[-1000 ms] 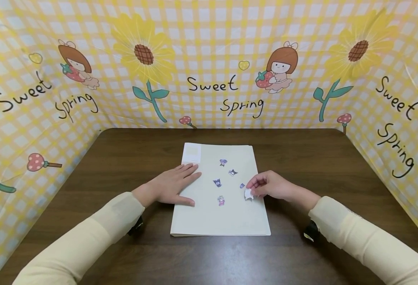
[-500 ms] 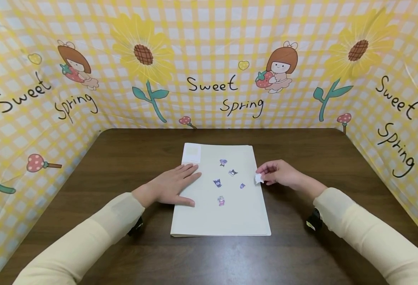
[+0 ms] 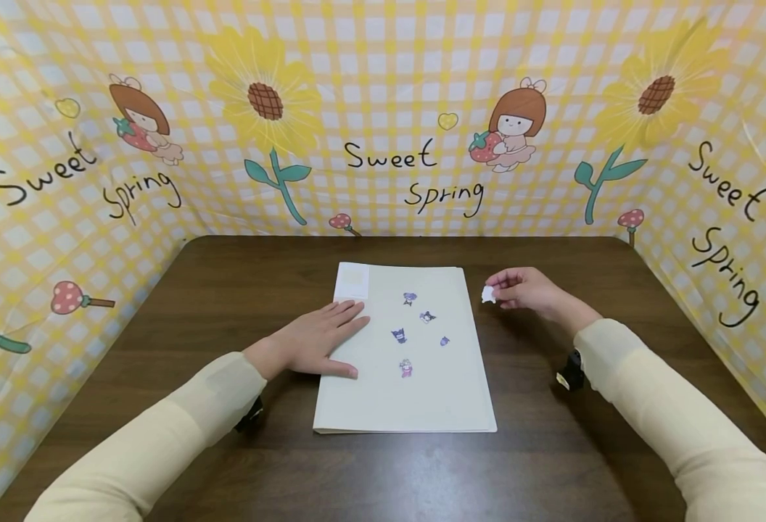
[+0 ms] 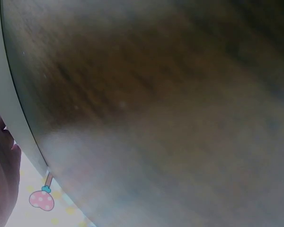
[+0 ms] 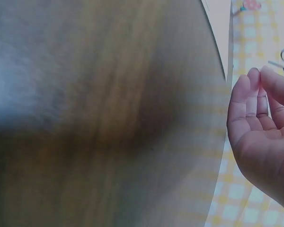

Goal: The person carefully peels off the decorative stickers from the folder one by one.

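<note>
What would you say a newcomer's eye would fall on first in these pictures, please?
Most likely the yellow-checked cloth with big sunflowers, hanging behind the dark table and along both its sides. Next, perhaps, the pale folder mid-table, with five small cartoon figures on it and the left hand resting on its left side. The right hand may then draw notice, pinching a small white piece beyond the folder's right edge.

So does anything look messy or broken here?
No, nothing looks spilled or broken. The little cartoon pictures sit scattered unevenly on the pale folder, but that doesn't seem wrong. The right hand pinches a small white piece past the folder's right edge.
</note>
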### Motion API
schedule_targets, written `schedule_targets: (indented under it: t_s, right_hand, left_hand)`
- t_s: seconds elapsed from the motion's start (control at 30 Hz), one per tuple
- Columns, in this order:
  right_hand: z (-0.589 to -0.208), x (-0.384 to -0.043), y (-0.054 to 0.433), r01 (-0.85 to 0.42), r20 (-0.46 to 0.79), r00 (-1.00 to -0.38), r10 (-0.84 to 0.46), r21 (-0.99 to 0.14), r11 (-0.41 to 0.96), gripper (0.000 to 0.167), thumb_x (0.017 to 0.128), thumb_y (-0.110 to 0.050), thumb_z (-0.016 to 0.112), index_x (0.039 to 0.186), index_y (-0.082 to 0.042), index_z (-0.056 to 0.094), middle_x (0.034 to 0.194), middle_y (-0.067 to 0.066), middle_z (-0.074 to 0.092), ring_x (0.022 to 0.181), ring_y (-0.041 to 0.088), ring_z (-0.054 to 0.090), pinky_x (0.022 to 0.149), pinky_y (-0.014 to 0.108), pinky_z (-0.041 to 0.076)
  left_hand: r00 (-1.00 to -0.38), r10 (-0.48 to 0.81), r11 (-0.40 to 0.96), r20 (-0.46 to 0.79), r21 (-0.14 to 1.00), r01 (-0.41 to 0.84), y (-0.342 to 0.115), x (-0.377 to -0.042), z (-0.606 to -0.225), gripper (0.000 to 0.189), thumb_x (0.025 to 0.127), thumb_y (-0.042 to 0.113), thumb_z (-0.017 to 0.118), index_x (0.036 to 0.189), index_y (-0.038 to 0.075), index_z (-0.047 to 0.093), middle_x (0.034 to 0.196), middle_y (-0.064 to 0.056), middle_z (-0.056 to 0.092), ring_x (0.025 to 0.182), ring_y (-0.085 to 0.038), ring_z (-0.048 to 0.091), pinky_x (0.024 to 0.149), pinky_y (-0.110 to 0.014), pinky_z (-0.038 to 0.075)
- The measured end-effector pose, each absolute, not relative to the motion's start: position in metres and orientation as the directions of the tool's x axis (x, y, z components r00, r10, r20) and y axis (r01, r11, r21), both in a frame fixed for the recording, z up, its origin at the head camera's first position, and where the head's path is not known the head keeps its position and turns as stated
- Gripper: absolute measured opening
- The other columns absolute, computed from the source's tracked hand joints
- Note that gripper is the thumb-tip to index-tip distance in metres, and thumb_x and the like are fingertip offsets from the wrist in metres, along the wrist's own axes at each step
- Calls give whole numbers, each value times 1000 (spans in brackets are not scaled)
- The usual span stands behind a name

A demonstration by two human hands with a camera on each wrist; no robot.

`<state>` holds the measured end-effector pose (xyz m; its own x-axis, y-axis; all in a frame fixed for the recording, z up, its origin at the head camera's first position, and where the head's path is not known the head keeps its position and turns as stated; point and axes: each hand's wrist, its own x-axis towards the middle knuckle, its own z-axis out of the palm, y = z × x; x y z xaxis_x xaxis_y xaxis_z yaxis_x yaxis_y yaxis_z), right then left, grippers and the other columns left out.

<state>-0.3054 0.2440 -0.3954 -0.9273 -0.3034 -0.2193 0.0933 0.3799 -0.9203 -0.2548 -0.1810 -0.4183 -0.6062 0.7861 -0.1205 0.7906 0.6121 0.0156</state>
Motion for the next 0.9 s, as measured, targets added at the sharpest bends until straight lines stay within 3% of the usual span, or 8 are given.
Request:
schedule_targets:
  t_s: [0.33, 0.63, 0.9]
  right_hand:
    - [-397, -329, 255, 108, -215, -941, -260, -923, 370, 30, 96, 0, 57, 124, 11, 53, 101, 10, 59, 86, 15, 60, 79, 31, 54]
    - [-399, -345, 256, 122, -221, -945, -242, -923, 366, 32, 97, -1, 57, 127, 8, 52, 105, 10, 57, 90, 16, 58, 84, 31, 52]
    - [-403, -359, 255, 125, -214, -950, -228, -929, 348, 33, 97, 1, 55, 128, 11, 50, 101, 8, 57, 84, 12, 58, 77, 25, 52]
  left_hand:
    - [-607, 785, 613, -125, 9, 790, -181, -255, -417, 102, 84, 82, 33, 156, 12, 19, 161, -14, 11, 147, -27, 7, 116, -41, 9]
    - [-612, 781, 617, -124, 8, 787, -181, -254, -418, 102, 84, 83, 32, 156, 12, 19, 161, -13, 11, 147, -27, 7, 116, -41, 9]
    - [-610, 785, 615, -111, 13, 789, -181, -254, -418, 101, 85, 81, 34, 156, 11, 20, 161, -14, 12, 147, -27, 8, 116, -41, 10]
